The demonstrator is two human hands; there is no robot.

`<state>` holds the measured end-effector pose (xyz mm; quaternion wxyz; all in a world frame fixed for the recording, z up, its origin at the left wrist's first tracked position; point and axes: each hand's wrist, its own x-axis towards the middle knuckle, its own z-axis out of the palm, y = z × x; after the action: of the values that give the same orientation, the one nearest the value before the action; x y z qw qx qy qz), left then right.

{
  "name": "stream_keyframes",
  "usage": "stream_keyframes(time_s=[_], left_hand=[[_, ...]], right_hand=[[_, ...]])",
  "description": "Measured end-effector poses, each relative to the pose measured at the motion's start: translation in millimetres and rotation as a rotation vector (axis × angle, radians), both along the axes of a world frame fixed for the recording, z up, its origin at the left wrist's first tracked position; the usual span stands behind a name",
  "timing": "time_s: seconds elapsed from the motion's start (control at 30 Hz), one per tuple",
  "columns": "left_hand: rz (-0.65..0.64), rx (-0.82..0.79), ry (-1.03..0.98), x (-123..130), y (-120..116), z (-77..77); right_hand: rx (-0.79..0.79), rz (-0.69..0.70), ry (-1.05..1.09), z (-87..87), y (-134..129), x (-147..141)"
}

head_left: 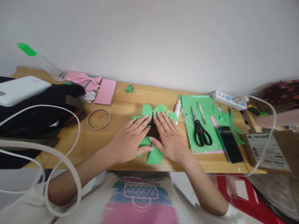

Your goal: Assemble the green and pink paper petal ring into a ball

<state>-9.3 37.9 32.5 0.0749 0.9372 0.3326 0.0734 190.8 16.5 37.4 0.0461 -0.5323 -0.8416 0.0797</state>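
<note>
A ring of folded green paper pieces lies on the wooden table, with bare wood showing in its middle. My left hand rests flat over its left side, fingers stretched out. Over the right side lies my right hand, its fingers spread and pressing on the paper. Both hands cover much of the ring, and the thumbs point toward each other near its lower part. A white glue tube is just beyond my right hand.
Black scissors and a clear pen-like tool lie on green sheets. Right of them is a phone. Pink paper, a round band and a black bag are left. White cables loop at left.
</note>
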Motion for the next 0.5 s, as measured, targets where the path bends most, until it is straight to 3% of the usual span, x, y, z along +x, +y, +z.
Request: stream_keyframes(time_s=[0.27,0.5], left_hand=[[-0.002,-0.044,-0.009,2,2,2.6],[0.017,-0.076,-0.06,-3,6,26.7]], right_hand=[[-0.014,-0.013,0.042,0.6,1,0],[0.078,-0.026,0.258,16.6,-1,12]])
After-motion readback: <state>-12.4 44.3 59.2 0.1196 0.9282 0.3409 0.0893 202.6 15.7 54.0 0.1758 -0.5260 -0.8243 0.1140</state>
